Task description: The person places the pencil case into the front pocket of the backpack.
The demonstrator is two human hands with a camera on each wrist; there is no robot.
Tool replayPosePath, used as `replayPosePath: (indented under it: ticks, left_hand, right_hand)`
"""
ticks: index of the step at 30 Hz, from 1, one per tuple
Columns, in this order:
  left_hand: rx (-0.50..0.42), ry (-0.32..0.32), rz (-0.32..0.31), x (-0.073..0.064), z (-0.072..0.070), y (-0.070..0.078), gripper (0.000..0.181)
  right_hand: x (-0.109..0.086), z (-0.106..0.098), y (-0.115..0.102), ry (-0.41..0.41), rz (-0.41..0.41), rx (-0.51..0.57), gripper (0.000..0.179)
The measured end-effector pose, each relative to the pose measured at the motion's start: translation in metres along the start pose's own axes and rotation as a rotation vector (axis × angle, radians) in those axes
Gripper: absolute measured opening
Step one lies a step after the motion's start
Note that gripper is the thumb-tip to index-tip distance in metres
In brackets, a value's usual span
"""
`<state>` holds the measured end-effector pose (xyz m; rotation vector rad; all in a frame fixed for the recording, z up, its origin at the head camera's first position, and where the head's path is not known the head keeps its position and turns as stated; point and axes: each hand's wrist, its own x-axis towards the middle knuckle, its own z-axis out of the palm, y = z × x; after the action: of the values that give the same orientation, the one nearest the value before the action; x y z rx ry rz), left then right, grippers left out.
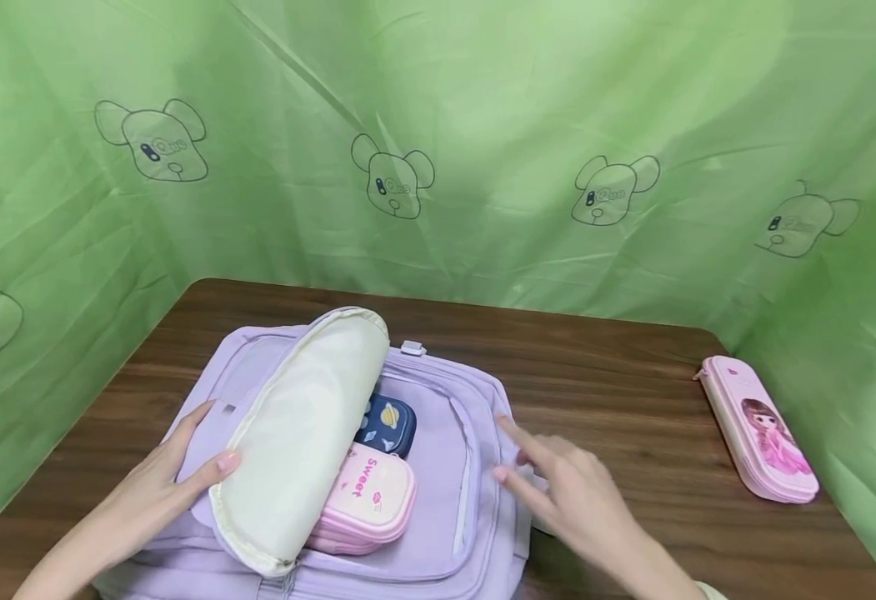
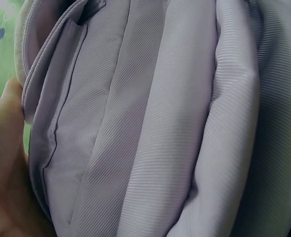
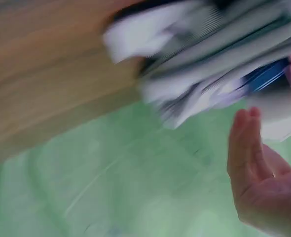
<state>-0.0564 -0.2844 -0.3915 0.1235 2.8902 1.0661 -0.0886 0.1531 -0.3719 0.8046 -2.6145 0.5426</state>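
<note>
A lavender backpack (image 1: 438, 467) lies on its back with its front pocket unzipped. My left hand (image 1: 148, 483) pinches the pocket flap (image 1: 298, 437), thumb on its cream lining and fingers on the outer side, folding it over to the left. In the pocket, partly covered by the flap, sit a pink pencil case (image 1: 373, 496) marked "Sweet" and a navy pencil case (image 1: 392, 423) with a planet on it. My right hand (image 1: 576, 492) is over the bag's right edge, fingers extended and holding nothing. The left wrist view shows the backpack's side (image 2: 175, 118) close up.
A pink pencil case (image 1: 763, 433) with a doll picture lies near the right edge of the dark wooden table (image 1: 595, 358). Green curtains (image 1: 483, 100) printed with bear heads hang around the back and sides.
</note>
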Motion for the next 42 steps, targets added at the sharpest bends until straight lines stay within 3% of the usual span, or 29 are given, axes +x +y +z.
replayPosePath:
  ticks: [4, 10, 19, 25, 31, 37, 42]
  left_hand:
    - [-0.005, -0.005, 0.002, 0.0, 0.0, -0.004, 0.075]
    - [-0.011, -0.019, 0.017, 0.002, 0.001, -0.01, 0.074]
    - [-0.028, -0.033, 0.014, 0.002, 0.003, -0.015, 0.072]
    - [-0.064, -0.01, 0.06, 0.003, 0.005, -0.019, 0.07]
    - [-0.035, -0.012, 0.039, 0.003, 0.003, -0.016, 0.071]
    - [-0.023, -0.013, 0.031, 0.004, 0.002, -0.01, 0.073]
    - [-0.027, -0.014, 0.025, 0.002, 0.002, -0.009, 0.073]
  right_hand:
    - [-0.012, -0.02, 0.035, -0.011, 0.118, -0.122, 0.062]
    - [-0.032, -0.043, 0.09, -0.047, 0.32, -0.176, 0.064]
    - [-0.068, -0.075, 0.175, 0.035, 0.475, -0.246, 0.068]
    - [-0.096, -0.092, 0.218, -0.037, 0.664, -0.298, 0.079]
    - [-0.119, -0.097, 0.249, -0.176, 0.795, -0.265, 0.082]
    - [-0.128, -0.098, 0.262, -0.297, 0.91, -0.192, 0.092]
    - [-0.128, -0.096, 0.263, -0.257, 0.92, -0.169, 0.092]
